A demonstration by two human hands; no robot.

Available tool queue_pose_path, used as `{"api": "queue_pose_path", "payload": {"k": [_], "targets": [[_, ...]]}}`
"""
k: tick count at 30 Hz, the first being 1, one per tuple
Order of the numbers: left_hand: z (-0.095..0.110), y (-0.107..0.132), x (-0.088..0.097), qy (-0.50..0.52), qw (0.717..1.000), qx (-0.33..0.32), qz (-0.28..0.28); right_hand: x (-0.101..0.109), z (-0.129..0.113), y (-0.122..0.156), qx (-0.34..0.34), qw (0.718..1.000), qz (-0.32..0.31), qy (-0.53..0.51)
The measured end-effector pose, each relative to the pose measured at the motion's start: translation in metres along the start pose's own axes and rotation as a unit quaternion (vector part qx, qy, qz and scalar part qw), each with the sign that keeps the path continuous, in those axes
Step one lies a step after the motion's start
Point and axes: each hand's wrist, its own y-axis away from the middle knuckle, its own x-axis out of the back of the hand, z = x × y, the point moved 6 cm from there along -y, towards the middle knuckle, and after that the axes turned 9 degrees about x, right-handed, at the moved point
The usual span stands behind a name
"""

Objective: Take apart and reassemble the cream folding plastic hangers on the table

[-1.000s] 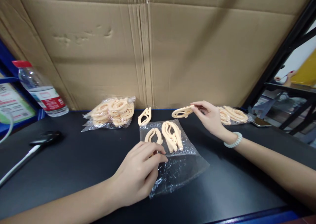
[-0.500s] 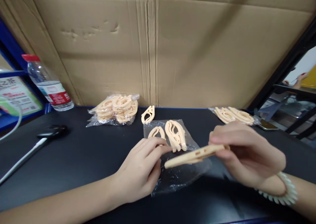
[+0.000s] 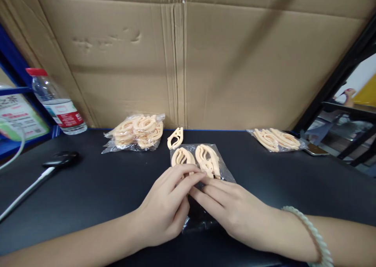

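Note:
A clear plastic bag (image 3: 225, 169) lies flat in front of me, with beige folding hangers in two piles: a left pile (image 3: 182, 157) and a right pile (image 3: 209, 159). My left hand (image 3: 169, 204) is closed at the bag's mouth, its thumb and fingers pinching the film. My right hand (image 3: 235, 208) reaches in from the right with fingers together, at the lower end of the left pile. Its fingertips are partly hidden by my left hand, where the end of a folding hanger seems to be held. One loose hanger (image 3: 175, 138) lies just behind the bag.
A stack of bagged hangers (image 3: 133, 131) sits at the back left, and another filled bag (image 3: 276, 138) at the back right beside a phone (image 3: 316, 150). A water bottle (image 3: 63, 106) and a black device with a white cable (image 3: 61, 159) are at left. Cardboard (image 3: 117, 63) walls the back.
My right hand has moved left and down to the bag's mouth, bringing the folding hanger into the left pile. My left hand has stayed nearly in place.

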Motion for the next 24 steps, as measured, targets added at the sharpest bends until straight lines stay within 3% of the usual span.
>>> {"api": "queue_pose_path", "payload": {"k": [7, 12, 16, 20, 24], "targets": [[0.002, -0.001, -0.002, -0.005, 1.000, 0.006, -0.018, 0.010, 0.004, 0.003, 0.017, 0.999, 0.021, -0.042], [0.000, -0.001, -0.002, 0.013, 1.000, 0.014, -0.017, 0.033, 0.026, 0.011, -0.017, 0.985, 0.155, -0.071], [-0.002, -0.001, -0.002, 0.028, 0.999, 0.022, -0.018, 0.035, 0.057, 0.019, -0.093, 0.966, 0.226, -0.082], [-0.002, -0.002, -0.003, 0.033, 0.999, 0.020, -0.026, 0.022, 0.093, 0.020, -0.164, 0.957, 0.228, -0.072], [-0.002, -0.001, -0.003, 0.031, 0.999, 0.019, -0.026, -0.004, 0.128, 0.003, -0.181, 0.963, 0.160, -0.116]]}}
